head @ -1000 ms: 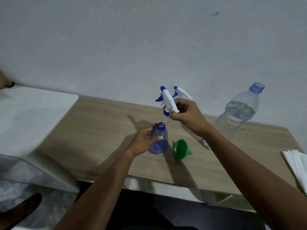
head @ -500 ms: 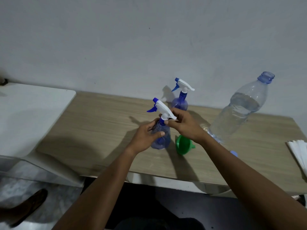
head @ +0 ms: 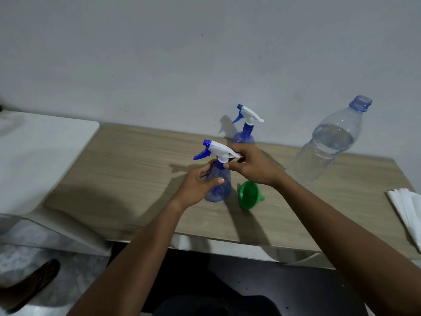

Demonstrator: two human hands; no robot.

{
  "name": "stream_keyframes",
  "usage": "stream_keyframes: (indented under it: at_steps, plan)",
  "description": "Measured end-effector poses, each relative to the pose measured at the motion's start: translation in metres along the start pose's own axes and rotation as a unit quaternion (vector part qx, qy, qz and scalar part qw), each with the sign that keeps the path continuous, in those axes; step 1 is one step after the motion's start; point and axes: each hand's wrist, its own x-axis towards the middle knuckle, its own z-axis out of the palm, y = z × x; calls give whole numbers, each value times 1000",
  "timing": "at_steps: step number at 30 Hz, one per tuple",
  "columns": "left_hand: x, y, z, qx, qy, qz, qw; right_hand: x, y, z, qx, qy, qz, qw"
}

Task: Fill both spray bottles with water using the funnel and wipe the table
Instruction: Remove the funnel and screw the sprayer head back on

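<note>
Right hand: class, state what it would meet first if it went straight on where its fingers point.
The trigger head of the near spray bottle: the right hand points leftward and its fingertips pinch the collar under that head, so nothing lies between them. Beyond it, depth is unclear.
</note>
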Motion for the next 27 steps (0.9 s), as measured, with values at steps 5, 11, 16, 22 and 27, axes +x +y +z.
stream_keyframes:
  at_steps: [5, 11, 16, 22, 27]
  plan:
    - [-2, 3, 0, -2, -7, -2, 1000, 1, -3, -5, -48, -33, -19, 998]
    - [-2, 4, 0, -6, -8, 2, 1000, 11, -2, -8, -95, -66, -16, 993]
    - [-1, 1, -1, -9, -4, 4, 1000, 17, -5, -10, -154, -98, -34, 983]
    - [1, -2, -1, -19, -2, 3, 1000, 22, -7, -10, -200, -104, -37, 974]
    - [3, -7, -1, -29, -3, -3, 1000, 23, -8, -8, -241, -92, -44, 965]
